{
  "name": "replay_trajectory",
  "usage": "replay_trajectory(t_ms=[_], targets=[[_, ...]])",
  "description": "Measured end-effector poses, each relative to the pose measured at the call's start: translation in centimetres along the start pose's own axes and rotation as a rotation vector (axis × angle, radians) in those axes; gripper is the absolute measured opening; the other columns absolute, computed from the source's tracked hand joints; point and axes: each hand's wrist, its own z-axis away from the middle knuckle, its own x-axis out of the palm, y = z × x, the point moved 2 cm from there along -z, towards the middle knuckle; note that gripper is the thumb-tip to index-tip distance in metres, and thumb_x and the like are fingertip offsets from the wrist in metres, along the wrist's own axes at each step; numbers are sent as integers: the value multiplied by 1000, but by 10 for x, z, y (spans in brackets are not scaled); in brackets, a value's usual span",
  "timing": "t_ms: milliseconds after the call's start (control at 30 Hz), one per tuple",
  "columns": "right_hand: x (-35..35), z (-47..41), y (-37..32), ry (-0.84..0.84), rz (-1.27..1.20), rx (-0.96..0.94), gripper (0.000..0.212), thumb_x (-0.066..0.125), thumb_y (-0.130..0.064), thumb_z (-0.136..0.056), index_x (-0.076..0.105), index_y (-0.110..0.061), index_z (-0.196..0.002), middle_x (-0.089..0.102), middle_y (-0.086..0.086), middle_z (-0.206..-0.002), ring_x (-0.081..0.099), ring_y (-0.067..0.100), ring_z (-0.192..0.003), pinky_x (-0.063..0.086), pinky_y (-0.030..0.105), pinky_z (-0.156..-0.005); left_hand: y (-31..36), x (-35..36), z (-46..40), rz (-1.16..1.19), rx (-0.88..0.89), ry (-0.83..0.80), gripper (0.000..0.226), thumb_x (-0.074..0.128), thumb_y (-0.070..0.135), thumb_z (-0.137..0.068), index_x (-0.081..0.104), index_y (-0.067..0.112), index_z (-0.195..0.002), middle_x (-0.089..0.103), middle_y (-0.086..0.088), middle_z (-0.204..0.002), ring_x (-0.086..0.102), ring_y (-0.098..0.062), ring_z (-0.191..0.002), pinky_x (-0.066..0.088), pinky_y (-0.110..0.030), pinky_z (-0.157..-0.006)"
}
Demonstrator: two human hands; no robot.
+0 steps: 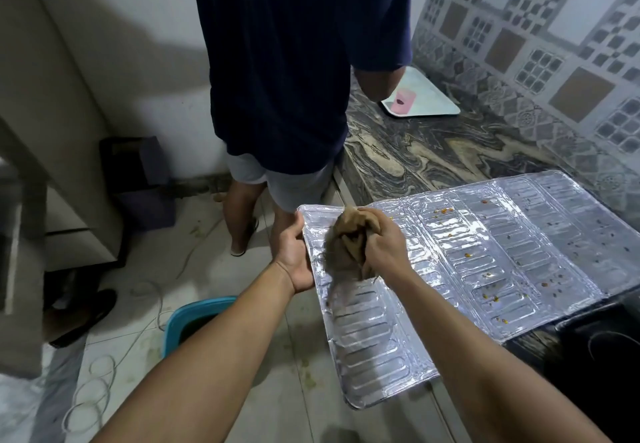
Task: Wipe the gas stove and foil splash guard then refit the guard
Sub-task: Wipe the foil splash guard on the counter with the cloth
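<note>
The silver foil splash guard (pixel 485 252) lies unfolded across the marble counter, its left panel hanging out over the floor. Orange and dark food specks dot its middle and right panels. My left hand (pixel 294 255) grips the guard's left edge, thumb on top. My right hand (pixel 384 242) holds a crumpled brown cloth (pixel 349 242) and presses it onto the upper part of the left panel. A corner of the black gas stove (pixel 595 349) shows at the lower right, partly under the guard.
Another person in a dark blue shirt (pixel 284 62) stands close ahead at the counter (pixel 415 152). A tray (pixel 422 96) lies at the counter's far end. A blue basin (pixel 180 321) stands on the floor below my left arm, beside white cables (pixel 100 383) and sandals (pixel 83 314).
</note>
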Motion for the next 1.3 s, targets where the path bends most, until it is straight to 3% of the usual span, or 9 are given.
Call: replay_trajectory(t_ms=[167,300,467,700,800,900,1067,1233,1300], targets=[[35,23,-5,-457,-43,-64,47,30,20,-90,59,-3,-120,58,6,-103,55,2,-87,40,10,-81,1,1,-3,16,-32,61,81,24,78,-86,69,12,-103,71,-16,-93,70,-29,-79,48,-41,-80],[25,48,5,-492,109,-219,49,38,17,-90,57,-4,-130,60,8,-122,46,0,-103,35,2,-88,5,-6,-7,-23,-63,63,105,19,87,-77,64,-2,-111,66,-27,-107,63,-38,-98,47,-46,-88],[16,78,25,-608,243,-295,57,40,6,-84,63,-28,-124,49,-16,-128,42,12,-128,30,32,-112,2,0,-5,-15,-51,4,101,30,85,-78,55,3,-131,55,-26,-133,51,-41,-124,39,-50,-106],[-5,122,29,-842,565,-289,75,41,-3,-66,53,-30,-136,39,-4,-152,31,15,-143,32,42,-114,7,14,-2,-117,-78,-19,62,44,58,-92,62,6,-120,69,-23,-110,59,-40,-107,45,-55,-92],[-19,117,20,-706,510,-152,61,37,-16,-69,62,-46,-116,67,-2,-119,63,21,-105,51,35,-88,10,14,-2,-140,-74,3,60,45,56,-92,63,5,-117,70,-23,-108,60,-40,-107,45,-54,-91],[-32,87,3,-351,267,-25,45,31,-23,-68,64,-47,-87,72,3,-91,63,23,-68,48,24,-58,12,13,-4,-130,-59,20,61,41,56,-94,62,4,-118,70,-23,-108,60,-40,-107,46,-53,-90],[-14,98,-23,-490,357,-173,56,41,-10,-69,69,-20,-116,68,3,-115,62,22,-105,47,35,-93,13,10,-7,-139,-71,31,72,32,60,-95,52,2,-133,63,-25,-120,57,-41,-110,44,-55,-88],[-12,120,-10,-805,527,-129,57,49,10,-74,70,-26,-113,71,-5,-97,59,-8,-78,41,1,-68,11,7,-10,-169,-98,28,67,33,60,-95,60,5,-122,68,-23,-110,59,-40,-108,45,-53,-89],[-24,101,-5,-655,452,-45,56,43,9,-74,71,-26,-106,71,-2,-103,62,6,-95,47,16,-87,11,6,-12,-191,-103,35,62,36,56,-96,60,5,-122,68,-22,-111,59,-40,-108,44,-53,-93]])
